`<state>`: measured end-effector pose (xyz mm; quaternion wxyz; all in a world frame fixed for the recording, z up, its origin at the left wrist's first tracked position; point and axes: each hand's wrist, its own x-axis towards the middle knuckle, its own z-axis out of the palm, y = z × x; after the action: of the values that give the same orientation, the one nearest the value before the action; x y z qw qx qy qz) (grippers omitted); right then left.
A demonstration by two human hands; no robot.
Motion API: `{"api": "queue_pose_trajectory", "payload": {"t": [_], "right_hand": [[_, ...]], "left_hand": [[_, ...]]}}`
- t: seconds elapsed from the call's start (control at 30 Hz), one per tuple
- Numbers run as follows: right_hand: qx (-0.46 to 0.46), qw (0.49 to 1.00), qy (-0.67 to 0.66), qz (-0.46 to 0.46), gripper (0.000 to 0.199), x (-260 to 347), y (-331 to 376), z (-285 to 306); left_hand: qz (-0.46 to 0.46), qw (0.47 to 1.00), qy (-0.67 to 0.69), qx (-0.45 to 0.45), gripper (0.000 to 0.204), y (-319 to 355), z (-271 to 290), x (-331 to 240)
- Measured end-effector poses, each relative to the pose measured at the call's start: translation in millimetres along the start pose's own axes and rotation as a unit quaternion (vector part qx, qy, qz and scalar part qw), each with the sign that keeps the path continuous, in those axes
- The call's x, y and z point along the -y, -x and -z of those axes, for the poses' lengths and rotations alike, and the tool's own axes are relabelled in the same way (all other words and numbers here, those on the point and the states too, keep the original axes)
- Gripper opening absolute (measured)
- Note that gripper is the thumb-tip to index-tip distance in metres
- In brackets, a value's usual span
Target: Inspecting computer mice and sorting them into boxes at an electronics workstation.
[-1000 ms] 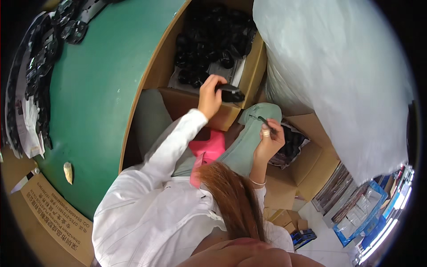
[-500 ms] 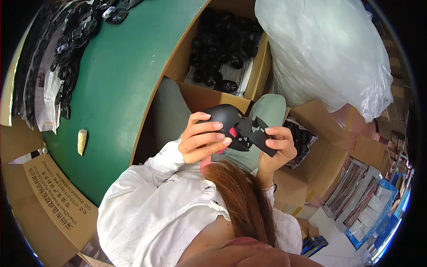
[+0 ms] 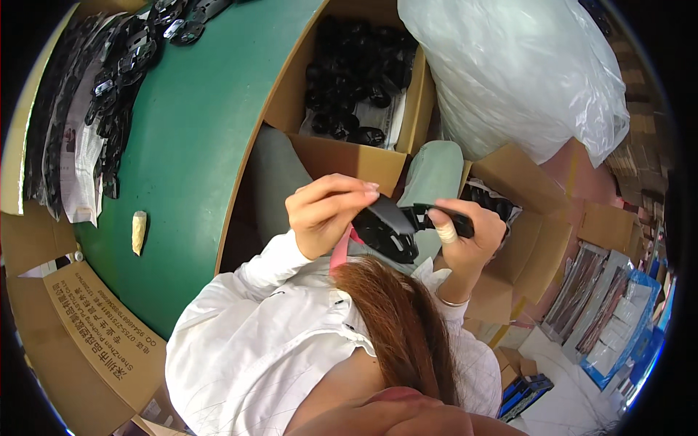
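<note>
A black plastic computer mouse shell [image 3: 387, 231] is held between both hands above my lap, tilted so that its edge and cut-out inner side show. My left hand [image 3: 326, 211] pinches its rounded left end between thumb and fingers. My right hand [image 3: 471, 236] grips its narrower right end, the thumb on top and the other fingers mostly hidden behind. A pale wrap [image 3: 446, 231] covers part of the right thumb. Beneath the left hand hangs a pink strap [image 3: 339, 251].
On the green table [image 3: 196, 145], left, lie a beige roll [image 3: 138, 233] and stacked black parts [image 3: 109, 109]. An open carton [image 3: 420, 109] holds several black shells ahead; another carton [image 3: 534, 251] stands right, below a large translucent bag [image 3: 523, 73].
The mouse shell has been turned from its smooth outer face to its edge and inner side. Both hands have shifted grip, and the right thumb is now on top.
</note>
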<state>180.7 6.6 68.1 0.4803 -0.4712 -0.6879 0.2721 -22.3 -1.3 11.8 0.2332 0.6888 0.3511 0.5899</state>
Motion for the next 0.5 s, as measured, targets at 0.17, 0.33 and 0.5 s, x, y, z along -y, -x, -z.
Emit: {"api": "queue_pose_trajectory", "payload": {"t": [0.17, 0.33, 0.5], "right_hand": [[0.048, 0.988, -0.011, -0.144, 0.005, 1.4, -0.3, 4.1], [0.006, 0.963, -0.109, -0.245, 0.008, -3.8, 8.3, -6.3], [-0.025, 0.945, -0.142, -0.295, 0.010, 5.6, 8.7, -14.7]], "left_hand": [[0.243, 0.968, 0.061, 0.032, 0.016, -2.9, -1.9, -13.2], [0.339, 0.932, 0.122, 0.044, 0.021, -5.1, -4.8, -12.2], [0.304, 0.942, 0.141, 0.010, 0.022, -2.6, -7.6, -6.3]]}}
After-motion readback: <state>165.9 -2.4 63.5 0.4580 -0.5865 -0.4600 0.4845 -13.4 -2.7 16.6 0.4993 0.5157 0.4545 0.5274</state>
